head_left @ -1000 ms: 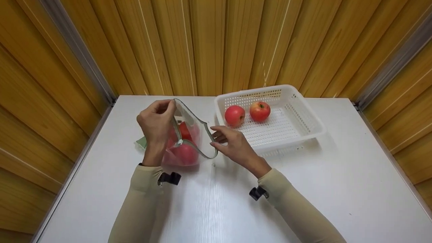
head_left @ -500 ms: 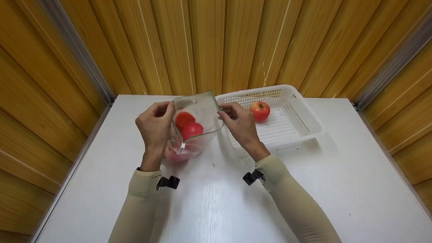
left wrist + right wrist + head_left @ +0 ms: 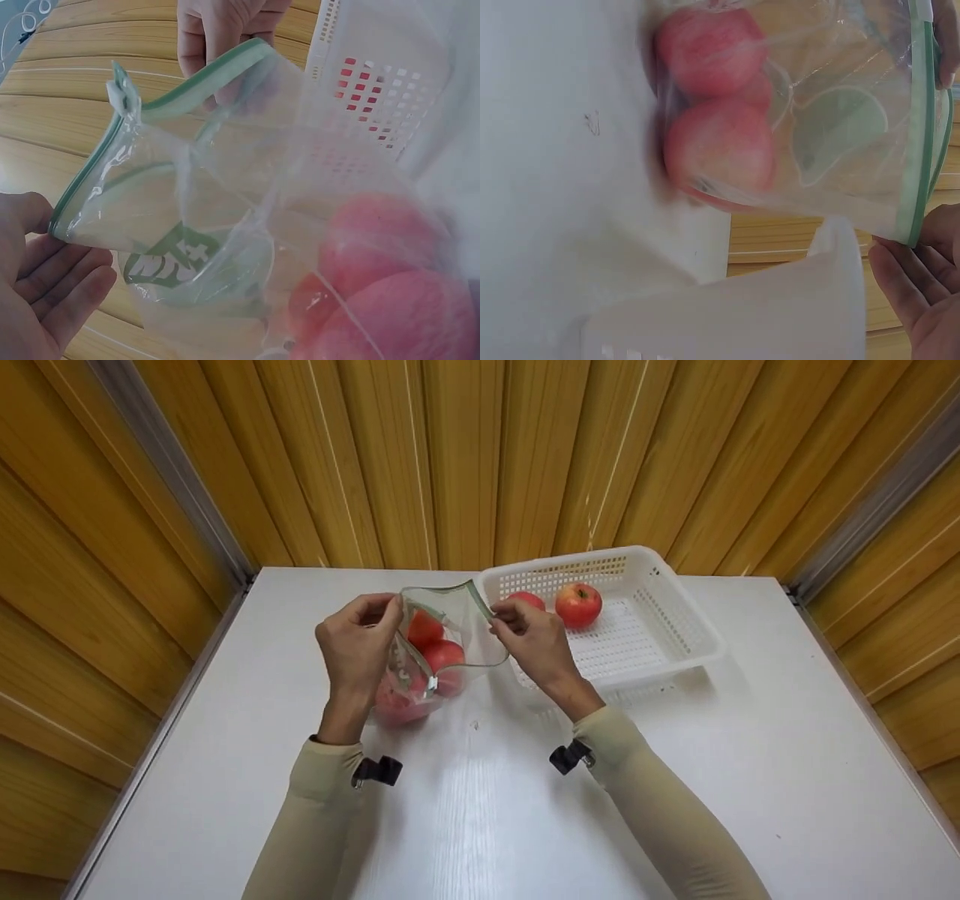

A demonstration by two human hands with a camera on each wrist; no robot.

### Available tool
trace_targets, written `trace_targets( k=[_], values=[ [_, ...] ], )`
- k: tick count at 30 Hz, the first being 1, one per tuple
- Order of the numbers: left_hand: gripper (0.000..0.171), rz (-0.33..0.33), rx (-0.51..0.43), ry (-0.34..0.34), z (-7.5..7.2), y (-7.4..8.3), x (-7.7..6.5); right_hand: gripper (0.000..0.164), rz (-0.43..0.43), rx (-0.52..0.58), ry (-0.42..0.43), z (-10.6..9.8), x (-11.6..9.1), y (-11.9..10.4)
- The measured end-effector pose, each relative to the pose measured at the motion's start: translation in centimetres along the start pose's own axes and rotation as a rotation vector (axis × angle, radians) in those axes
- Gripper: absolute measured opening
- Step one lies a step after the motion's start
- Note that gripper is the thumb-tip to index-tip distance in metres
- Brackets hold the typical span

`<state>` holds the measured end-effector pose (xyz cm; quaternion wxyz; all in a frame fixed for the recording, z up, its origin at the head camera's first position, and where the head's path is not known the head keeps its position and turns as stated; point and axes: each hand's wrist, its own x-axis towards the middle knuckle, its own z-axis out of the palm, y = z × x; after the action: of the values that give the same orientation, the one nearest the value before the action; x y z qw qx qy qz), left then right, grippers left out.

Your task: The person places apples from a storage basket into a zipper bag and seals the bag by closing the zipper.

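Observation:
A clear zip bag (image 3: 478, 649) with a green zipper edge stands on the white table, its mouth spread apart. Several red apples (image 3: 445, 658) lie in the bottom of it. My left hand (image 3: 355, 649) pinches the left end of the mouth between thumb and fingers. At the opposite end, my right hand (image 3: 538, 643) pinches the green edge. A white slider (image 3: 433, 683) sits on the near side of the zipper, between the hands. In the left wrist view, a green printed label (image 3: 171, 259) shows on the bag's wall.
Right of the bag, a white perforated plastic basket (image 3: 637, 679) stands on the table (image 3: 450, 825). It holds a red apple (image 3: 579, 606) and a second apple (image 3: 528, 598), partly hidden behind my right hand. Wood-patterned panels (image 3: 465, 465) rise behind the table.
My right hand has moved up and right from lower on the bag's edge, drawing the mouth wider. Lately both hands have shifted slightly right with the bag. The basket stays put.

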<state>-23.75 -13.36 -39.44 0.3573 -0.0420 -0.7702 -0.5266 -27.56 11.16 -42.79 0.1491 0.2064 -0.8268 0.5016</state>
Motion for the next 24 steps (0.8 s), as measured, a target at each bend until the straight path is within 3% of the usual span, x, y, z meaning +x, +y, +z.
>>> trace_targets(
  k=[8, 15, 20, 24],
  values=[
    [0.013, 0.011, -0.001, -0.031, 0.4, 0.0, -0.1, 0.018, -0.016, -0.018, -0.017, -1.4, 0.0, 0.9],
    [0.013, -0.004, 0.001, -0.037, 0.4, 0.0, -0.3, 0.022, 0.028, -0.059, -0.008, -3.1, 0.8, 1.7],
    [0.013, -0.004, -0.001, -0.034, 0.4, 0.0, -0.4, 0.029, 0.046, -0.095, -0.055, -3.9, 1.7, 2.7],
    [0.012, -0.001, -0.002, -0.034, 0.4, 0.1, -0.5, 0.043, 0.114, -0.138, -0.119, -4.4, 2.2, 3.5]
  ],
)
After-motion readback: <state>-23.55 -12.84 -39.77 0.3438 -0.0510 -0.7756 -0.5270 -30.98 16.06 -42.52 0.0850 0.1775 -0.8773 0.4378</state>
